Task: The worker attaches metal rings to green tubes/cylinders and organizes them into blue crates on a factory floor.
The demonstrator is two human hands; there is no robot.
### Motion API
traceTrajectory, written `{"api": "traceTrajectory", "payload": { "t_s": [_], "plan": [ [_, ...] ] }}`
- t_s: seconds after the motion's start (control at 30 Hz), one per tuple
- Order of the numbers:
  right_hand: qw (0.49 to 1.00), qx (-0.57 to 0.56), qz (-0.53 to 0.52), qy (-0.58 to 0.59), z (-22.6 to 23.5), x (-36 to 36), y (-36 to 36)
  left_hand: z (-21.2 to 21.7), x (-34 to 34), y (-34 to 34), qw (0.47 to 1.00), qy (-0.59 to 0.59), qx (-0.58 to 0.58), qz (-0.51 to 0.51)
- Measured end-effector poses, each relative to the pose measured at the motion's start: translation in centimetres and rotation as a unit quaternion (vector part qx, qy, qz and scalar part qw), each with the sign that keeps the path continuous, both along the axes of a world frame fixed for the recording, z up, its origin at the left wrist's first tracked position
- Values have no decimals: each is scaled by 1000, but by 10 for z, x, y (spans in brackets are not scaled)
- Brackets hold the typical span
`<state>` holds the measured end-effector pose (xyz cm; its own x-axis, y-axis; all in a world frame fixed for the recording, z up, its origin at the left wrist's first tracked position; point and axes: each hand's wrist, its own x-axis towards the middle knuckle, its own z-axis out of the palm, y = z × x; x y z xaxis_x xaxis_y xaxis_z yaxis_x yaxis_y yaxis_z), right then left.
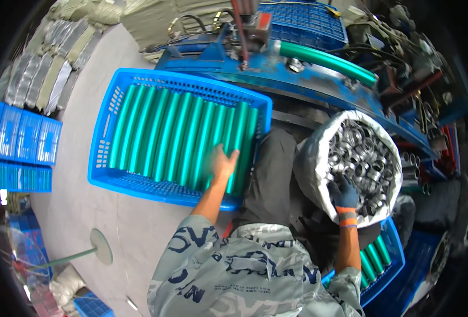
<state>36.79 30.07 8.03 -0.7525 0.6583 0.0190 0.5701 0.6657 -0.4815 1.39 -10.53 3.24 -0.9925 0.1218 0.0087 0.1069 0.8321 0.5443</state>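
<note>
My bare left hand (224,162) is over the right part of a row of shiny green tubes (162,137), which lie side by side in a blue plastic crate (133,190). Its thumb stands apart from the other fingers, which are a little blurred; nothing shows in its grasp. My right hand (345,194), in a dark glove with an orange cuff, reaches into a white sack (318,196) full of grey metal rings (362,153). Its fingertips merge with the dark rings, so whether they grip one is hidden.
A blue metal bench (318,79) runs behind the crate and sack, with another green tube (326,61) lying on it. By my right side sits a second blue crate (397,259) with green tubes. A round-plated stand (102,246) is on the grey floor at left.
</note>
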Motion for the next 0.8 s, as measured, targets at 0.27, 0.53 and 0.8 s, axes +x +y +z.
{"api": "traceTrajectory", "payload": {
  "t_s": [0.27, 0.53, 0.8],
  "plan": [
    [990, -62, -26, 125, -19, 0, -3, -16, -3, 14, 984, -154, -90, -20],
    [992, 108, 24, 54, 83, 51, -19, 91, 13, 46, 969, -140, 194, -61],
    [701, -542, -266, 381, 61, 100, 15, 246, 96, 147, 935, 47, 42, -350]
  ]
}}
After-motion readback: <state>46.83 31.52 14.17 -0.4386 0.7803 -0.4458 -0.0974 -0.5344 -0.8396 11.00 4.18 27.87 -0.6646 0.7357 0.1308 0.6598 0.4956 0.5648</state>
